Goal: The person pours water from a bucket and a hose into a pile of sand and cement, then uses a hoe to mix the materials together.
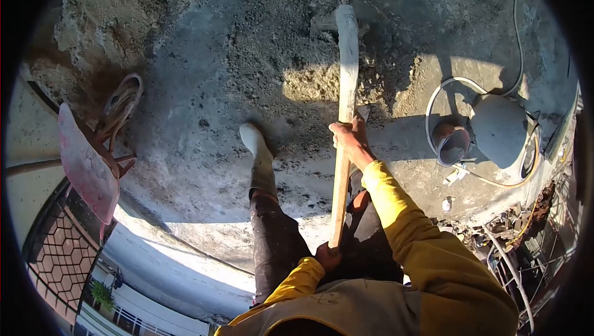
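Observation:
A hoe (348, 70) with a long wooden handle reaches from my waist out over the ground. Pale dried material coats the far part of its handle, and the blade lies at the far end, partly hidden in shadow against loose gravelly mix (309, 82). Around the middle of the handle, my right hand (352, 141) is closed. My left hand (328, 257) grips the near end, close to my body; its fingers are partly hidden. Below the mix stands a boot (253, 141) on my left foot.
At left, a tipped wheelbarrow (90, 166) rests by a wall. To the right are a bucket (453, 145), a large grey container (500, 129) and a looping hose (433, 98). Rubble and sticks (510, 258) lie at lower right.

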A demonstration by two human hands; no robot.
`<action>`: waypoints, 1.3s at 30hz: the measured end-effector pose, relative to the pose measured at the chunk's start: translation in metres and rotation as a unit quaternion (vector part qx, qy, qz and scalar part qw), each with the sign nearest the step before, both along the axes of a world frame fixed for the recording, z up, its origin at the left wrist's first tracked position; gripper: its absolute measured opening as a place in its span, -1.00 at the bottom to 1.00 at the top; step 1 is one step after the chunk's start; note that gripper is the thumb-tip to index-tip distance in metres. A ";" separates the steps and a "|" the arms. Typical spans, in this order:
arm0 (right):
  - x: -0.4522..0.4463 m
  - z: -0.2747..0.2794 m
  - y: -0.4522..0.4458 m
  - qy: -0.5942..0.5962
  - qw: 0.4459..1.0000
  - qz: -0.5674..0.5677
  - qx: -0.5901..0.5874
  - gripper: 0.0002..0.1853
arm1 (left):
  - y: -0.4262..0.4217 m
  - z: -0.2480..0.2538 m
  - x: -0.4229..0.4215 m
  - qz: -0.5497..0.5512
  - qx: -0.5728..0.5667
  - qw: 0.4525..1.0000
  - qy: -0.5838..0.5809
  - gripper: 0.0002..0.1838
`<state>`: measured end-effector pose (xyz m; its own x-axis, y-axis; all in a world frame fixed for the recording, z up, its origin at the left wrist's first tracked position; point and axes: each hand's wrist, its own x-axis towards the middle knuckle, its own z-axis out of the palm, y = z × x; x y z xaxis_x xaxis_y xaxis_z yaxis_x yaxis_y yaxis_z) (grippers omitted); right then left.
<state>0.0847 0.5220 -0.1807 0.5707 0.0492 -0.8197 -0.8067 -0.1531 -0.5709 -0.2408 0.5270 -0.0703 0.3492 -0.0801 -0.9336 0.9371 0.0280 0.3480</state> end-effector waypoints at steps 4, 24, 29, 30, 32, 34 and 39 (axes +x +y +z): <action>0.078 0.058 0.041 -0.129 0.991 0.041 -0.020 -0.84 | 0.031 -0.028 0.068 -0.011 0.083 0.995 -0.046 -0.81; 0.123 0.050 0.150 -0.220 0.912 0.342 -0.050 -0.62 | 0.009 -0.023 0.131 0.270 -0.059 0.954 -0.113 -0.83; 0.131 -0.046 0.117 -0.067 0.865 0.490 -0.084 -0.60 | -0.084 -0.025 0.210 0.440 -0.214 0.868 -0.086 -0.96; 0.093 -0.078 0.085 -0.035 0.911 0.390 -0.134 -0.50 | -0.107 -0.009 0.209 0.410 -0.240 0.877 -0.067 -0.95; 0.069 -0.091 0.026 0.038 0.894 0.418 -0.155 -0.30 | -0.139 0.027 0.188 0.341 -0.278 0.897 -0.053 -0.93; 0.070 -0.025 -0.004 -0.001 0.877 0.438 -0.195 -0.49 | -0.157 0.061 0.161 0.276 -0.301 0.912 -0.035 -0.90; 0.115 0.058 -0.019 -0.123 0.915 0.362 -0.126 -0.67 | -0.148 0.075 0.162 0.153 -0.274 0.948 -0.063 -0.82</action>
